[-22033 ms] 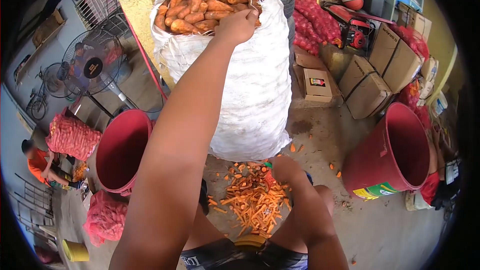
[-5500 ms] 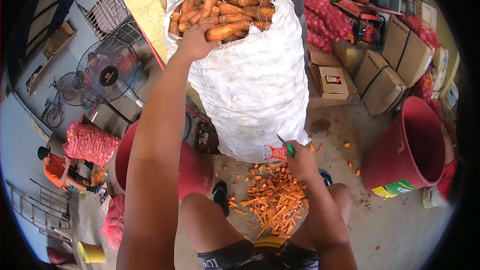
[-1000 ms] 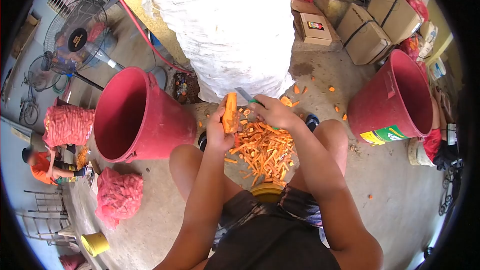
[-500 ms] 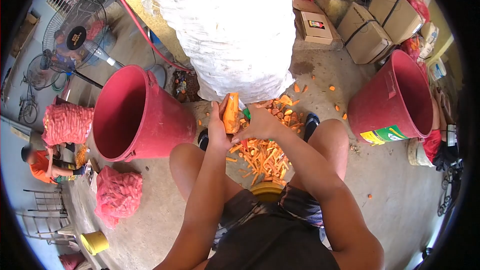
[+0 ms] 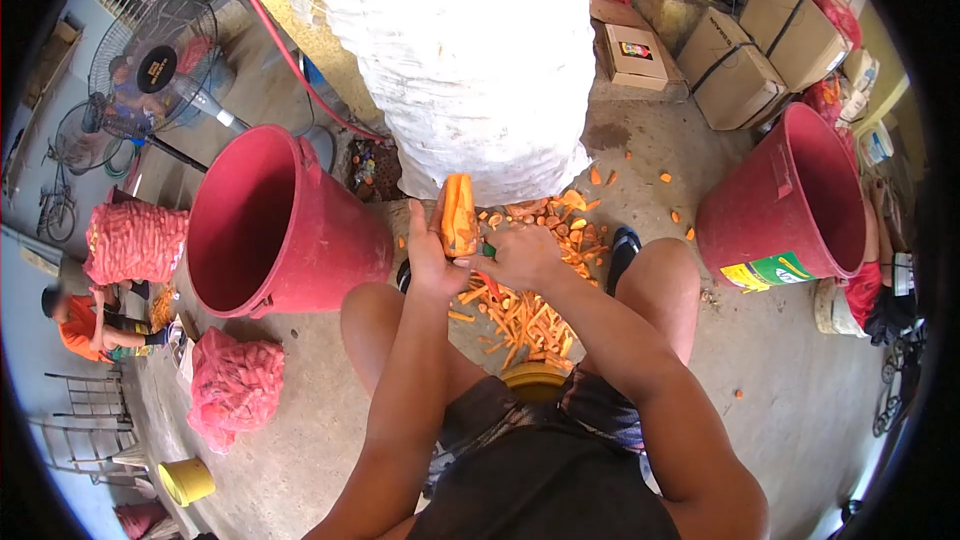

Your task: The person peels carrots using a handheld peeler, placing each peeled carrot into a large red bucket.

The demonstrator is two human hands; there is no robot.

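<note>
My left hand (image 5: pixel 432 258) is wrapped around a thick orange carrot (image 5: pixel 459 212), held upright with its top end pointing away from me. Pale, flat peeled strips run along the carrot, and its lower part is darker. Close beside it, my right hand (image 5: pixel 528 254) is closed around a small tool with green and red parts (image 5: pixel 489 251), mostly hidden by the fingers. Below both hands, a heap of orange peelings and cut ends (image 5: pixel 530 320) lies on the floor between my feet.
A big white sack (image 5: pixel 470 70) stands just ahead. Large red bins stand at left (image 5: pixel 290 220) and right (image 5: pixel 785 205). Pink mesh bags (image 5: pixel 237 387), a standing fan (image 5: pixel 150 70), cardboard boxes (image 5: pixel 728 70) and a yellow bucket (image 5: pixel 187 482) are around. A person in orange (image 5: pixel 85 325) sits far left.
The carrot has risen slightly and shifted a little left, showing more of its peeled side. My right hand has moved slightly lower and to the right, with its fingers more curled.
</note>
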